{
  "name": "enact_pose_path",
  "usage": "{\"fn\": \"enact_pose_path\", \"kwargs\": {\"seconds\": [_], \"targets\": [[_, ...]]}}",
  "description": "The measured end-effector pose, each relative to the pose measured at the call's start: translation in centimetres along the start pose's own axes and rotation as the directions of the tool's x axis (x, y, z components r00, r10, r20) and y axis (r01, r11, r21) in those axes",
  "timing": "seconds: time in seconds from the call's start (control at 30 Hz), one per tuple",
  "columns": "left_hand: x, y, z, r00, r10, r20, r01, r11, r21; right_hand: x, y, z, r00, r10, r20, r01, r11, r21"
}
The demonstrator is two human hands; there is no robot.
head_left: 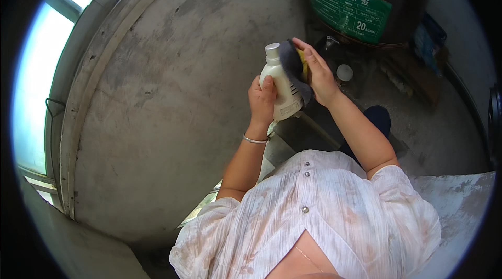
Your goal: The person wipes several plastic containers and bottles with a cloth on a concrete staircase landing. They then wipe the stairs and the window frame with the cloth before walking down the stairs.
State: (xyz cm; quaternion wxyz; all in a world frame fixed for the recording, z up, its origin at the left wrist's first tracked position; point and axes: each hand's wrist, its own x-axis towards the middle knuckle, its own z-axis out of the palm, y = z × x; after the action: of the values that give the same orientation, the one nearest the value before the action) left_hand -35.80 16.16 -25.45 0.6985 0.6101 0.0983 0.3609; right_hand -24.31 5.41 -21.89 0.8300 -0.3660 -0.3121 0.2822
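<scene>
A white plastic bottle (279, 94) with a silvery cap is held up in front of me, tilted slightly. My left hand (262, 98) grips its side, the thumb lying across the front. Against the bottle's right side my right hand (319, 75) presses a cloth (291, 61), dark grey on one face and yellow on the other. The cloth drapes over part of the printing on the bottle. Most of my right fingers are behind the cloth's yellow side.
A large dark jar (400, 0) with a green label (349, 8) bearing writing stands at the upper right. Near it are a small white round object (344, 72) and a wooden board (415, 79). A bare concrete wall (164, 102) spans the left, beside a bright window (39, 94).
</scene>
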Motion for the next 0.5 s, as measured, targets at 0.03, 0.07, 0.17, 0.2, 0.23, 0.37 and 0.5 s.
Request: {"fn": "enact_pose_path", "kwargs": {"seconds": [0.03,0.07,0.17,0.2,0.23,0.37,0.5], "targets": [[-0.1,-0.4,1.1,0.998,0.015,-0.068,-0.009,0.996,0.083,-0.1,0.7,0.8,0.955,-0.220,0.197,0.295,0.671,-0.680],[0.0,-0.9,1.9,0.994,0.033,-0.101,-0.034,0.999,-0.011,-0.2,1.4,1.2,0.922,-0.319,0.218,0.360,0.503,-0.786],[-0.3,-0.8,2.4,0.983,-0.012,-0.183,-0.007,0.994,-0.106,-1.3,3.7,0.5,0.875,-0.420,0.242,0.393,0.322,-0.861],[-0.7,-1.0,1.9,0.987,0.013,-0.162,-0.028,0.995,-0.091,-2.0,3.9,0.2,0.880,-0.410,0.240,0.386,0.322,-0.864],[-0.8,-1.0,1.8,0.982,0.026,-0.188,-0.050,0.991,-0.124,-3.0,4.0,0.0,0.890,-0.391,0.234,0.372,0.325,-0.869],[0.6,-0.4,1.4,0.944,0.087,-0.318,-0.163,0.962,-0.221,-6.5,6.3,-1.8,0.890,-0.345,0.297,0.388,0.232,-0.892],[2.7,0.5,-0.8,0.932,0.034,-0.362,-0.193,0.890,-0.413,-10.4,8.1,-5.6,0.997,0.068,-0.034,-0.065,0.538,-0.840]]}}
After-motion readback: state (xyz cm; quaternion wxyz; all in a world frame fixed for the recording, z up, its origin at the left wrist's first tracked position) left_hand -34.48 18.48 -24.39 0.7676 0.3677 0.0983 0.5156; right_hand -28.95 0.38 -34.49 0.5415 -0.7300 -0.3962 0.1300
